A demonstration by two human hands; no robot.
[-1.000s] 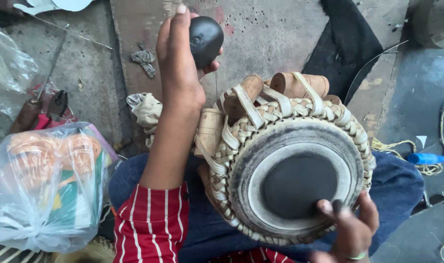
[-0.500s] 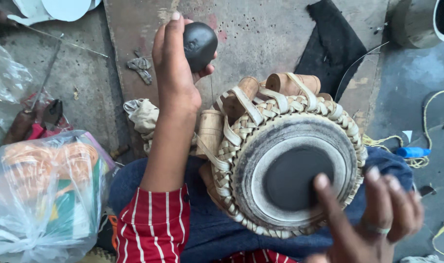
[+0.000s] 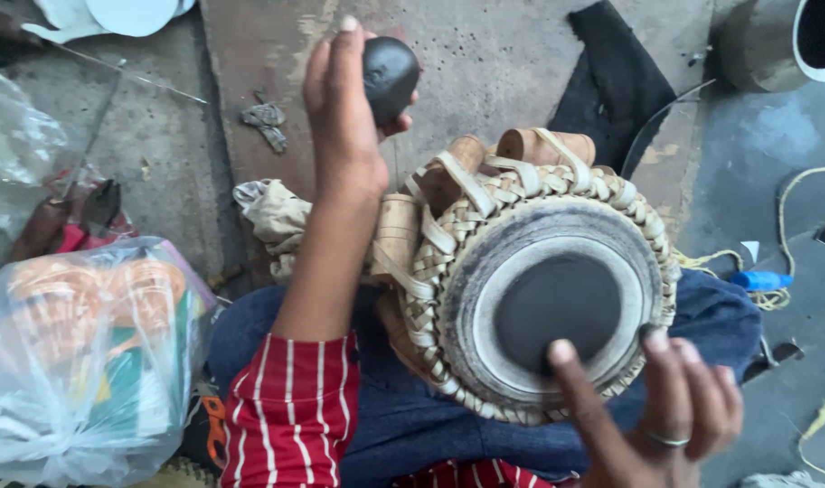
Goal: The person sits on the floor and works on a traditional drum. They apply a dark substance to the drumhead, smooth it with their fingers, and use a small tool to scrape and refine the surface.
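Black stone (image 3: 391,77) in left hand (image 3: 340,117)

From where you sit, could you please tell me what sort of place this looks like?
Probably a floor-level drum repair or making workshop. A laced hand drum rests on the person's lap, the left hand holds a smooth black stone, and pliers lie on the rough concrete floor.

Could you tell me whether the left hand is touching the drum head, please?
Apart. The head view shows the left hand raised over the floor beyond the drum, gripping a dark round stone, with bare concrete visible between stone and drum.
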